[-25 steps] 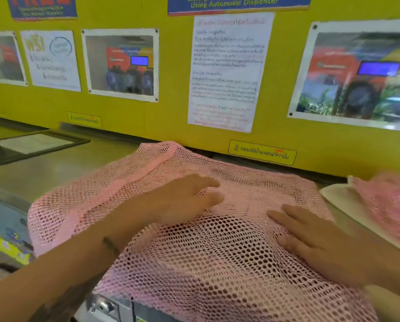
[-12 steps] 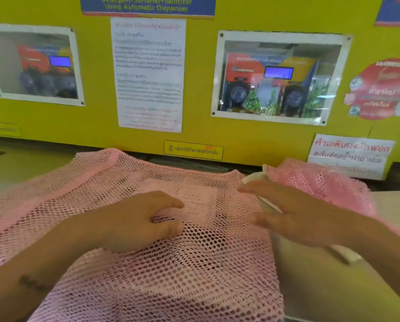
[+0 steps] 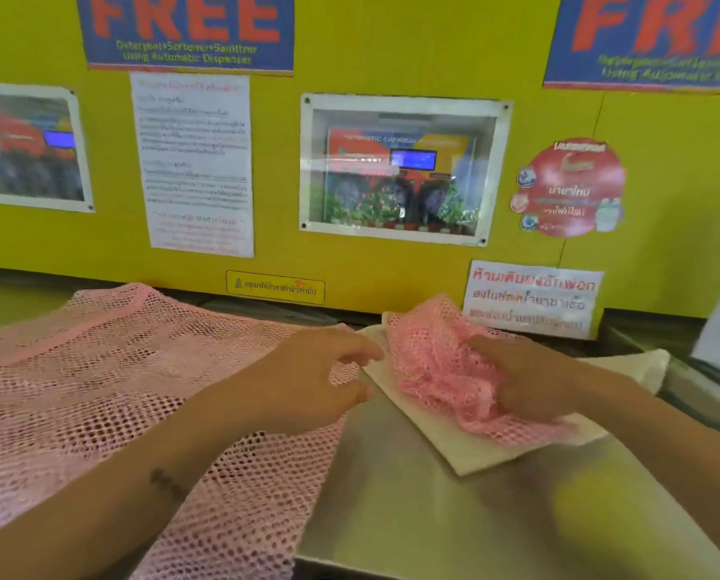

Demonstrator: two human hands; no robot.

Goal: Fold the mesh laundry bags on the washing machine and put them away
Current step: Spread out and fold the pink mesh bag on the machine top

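while the right hand (image 3: 529, 383) presses the bunched bag (image 3: 442, 370) at centre right, fingers curled into its mesh, the left hand (image 3: 308, 383) hovers half open, holding nothing, over the flat bag's (image 3: 98, 391) right edge. best to lift the bunch clear of the cloth (image 3: 467, 450) and shake it flat before folding.

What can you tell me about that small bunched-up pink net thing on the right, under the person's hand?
The crumpled mesh bag is pink open-weave netting that looks soft and synthetic. It is bunched into a loose heap, not folded flat. It lies on a cream cloth on the metal machine top, near the yellow wall. The right hand rests on its right side, fingers sunk into the netting; whether they grip it is unclear. The left hand hovers beside it, apparently not touching.
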